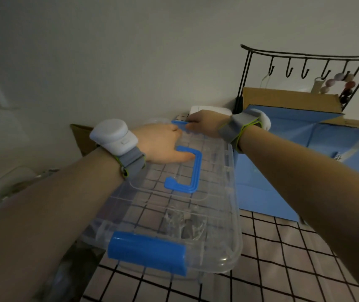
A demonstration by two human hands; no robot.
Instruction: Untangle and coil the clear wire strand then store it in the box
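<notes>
both hands on the clear box (174, 214) far end: left hand (163, 144) flat on lid, right hand (204, 125) gripping the far blue latch (179, 123); wire not discernible, could snag if trapped under lid.

Dim, soft, wide-angle edge distortion
</notes>
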